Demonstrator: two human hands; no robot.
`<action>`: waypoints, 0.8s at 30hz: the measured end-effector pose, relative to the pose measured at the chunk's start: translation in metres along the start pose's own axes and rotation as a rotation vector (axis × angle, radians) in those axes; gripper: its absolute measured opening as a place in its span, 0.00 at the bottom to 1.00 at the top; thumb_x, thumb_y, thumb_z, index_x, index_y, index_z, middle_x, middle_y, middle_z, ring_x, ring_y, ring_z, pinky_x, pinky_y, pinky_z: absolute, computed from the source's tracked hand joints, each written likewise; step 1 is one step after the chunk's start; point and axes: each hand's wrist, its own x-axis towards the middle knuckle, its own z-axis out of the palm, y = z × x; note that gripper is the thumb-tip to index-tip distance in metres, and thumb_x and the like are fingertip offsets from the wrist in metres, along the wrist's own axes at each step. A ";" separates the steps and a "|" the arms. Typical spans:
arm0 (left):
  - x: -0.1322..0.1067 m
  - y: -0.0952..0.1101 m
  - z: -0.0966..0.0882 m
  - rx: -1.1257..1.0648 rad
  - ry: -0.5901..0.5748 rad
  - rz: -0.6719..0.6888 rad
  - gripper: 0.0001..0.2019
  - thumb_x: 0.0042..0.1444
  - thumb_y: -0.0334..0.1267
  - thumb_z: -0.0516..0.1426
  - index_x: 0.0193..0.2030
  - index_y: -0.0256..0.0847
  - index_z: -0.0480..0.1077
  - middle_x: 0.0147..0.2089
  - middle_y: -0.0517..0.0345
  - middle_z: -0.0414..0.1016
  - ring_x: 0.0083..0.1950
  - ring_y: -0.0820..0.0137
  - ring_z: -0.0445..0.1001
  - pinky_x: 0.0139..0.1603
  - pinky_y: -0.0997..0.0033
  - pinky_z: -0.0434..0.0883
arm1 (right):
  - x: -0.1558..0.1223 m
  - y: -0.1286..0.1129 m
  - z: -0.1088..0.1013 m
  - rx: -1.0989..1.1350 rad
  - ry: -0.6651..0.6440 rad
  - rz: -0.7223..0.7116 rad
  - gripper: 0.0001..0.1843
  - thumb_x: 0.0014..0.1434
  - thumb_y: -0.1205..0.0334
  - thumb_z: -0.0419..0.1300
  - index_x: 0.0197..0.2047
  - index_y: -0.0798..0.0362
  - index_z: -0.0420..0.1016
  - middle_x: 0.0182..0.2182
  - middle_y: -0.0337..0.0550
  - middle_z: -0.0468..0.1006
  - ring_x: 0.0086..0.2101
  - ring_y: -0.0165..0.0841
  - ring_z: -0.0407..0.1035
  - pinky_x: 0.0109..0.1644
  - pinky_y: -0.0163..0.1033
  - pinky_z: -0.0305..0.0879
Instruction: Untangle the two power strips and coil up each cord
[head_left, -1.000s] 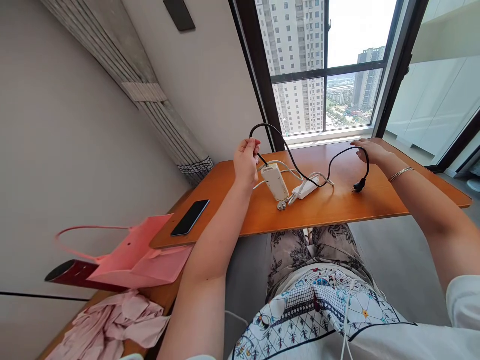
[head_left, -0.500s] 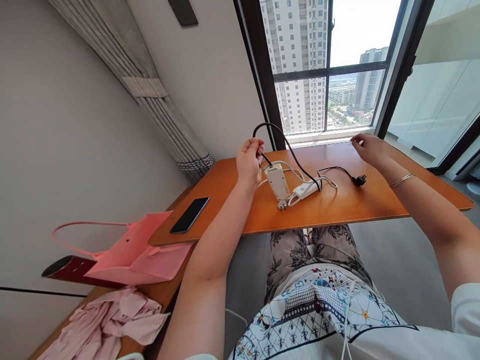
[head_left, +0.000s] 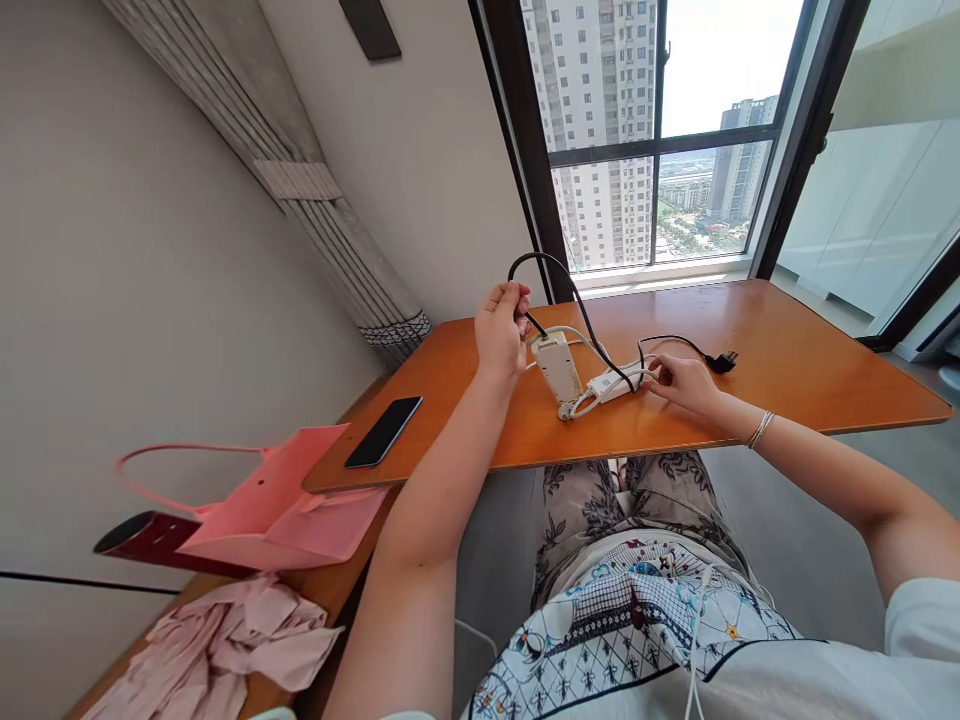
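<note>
My left hand (head_left: 502, 325) is closed around a black cable (head_left: 559, 262), raised above the table. The cable arcs over to the right and also runs down from my fist to a yellowed white power box (head_left: 556, 366), which has a metal-pronged plug at its near end. My right hand (head_left: 681, 383) is low over the table, fingertips pinched at the looped white cable (head_left: 637, 372) beside a smaller white adapter (head_left: 611, 385). Its fingers partly hide the loop. Past that hand lies a black plug (head_left: 721, 362) on a thin black lead.
The orange-brown wooden table (head_left: 810, 360) stands against the window. A dark phone (head_left: 383, 432) rests on its left end. Left of it are a pink bag (head_left: 285, 500), a dark red cylinder (head_left: 150, 537) and a pink cloth (head_left: 217, 650) on a lower surface.
My right hand has come left and nearer from the table's far right side to the white cable by the adapter. My left hand still holds the black cable in about the same place.
</note>
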 end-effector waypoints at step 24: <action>-0.005 0.001 -0.003 -0.037 -0.003 -0.029 0.14 0.59 0.37 0.63 0.25 0.38 0.68 0.20 0.67 0.62 0.14 0.85 0.50 0.15 0.81 0.51 | 0.036 0.022 0.011 -0.212 -0.052 -0.162 0.17 0.68 0.61 0.51 0.53 0.51 0.77 0.54 0.52 0.78 0.46 0.42 0.75 0.47 0.42 0.70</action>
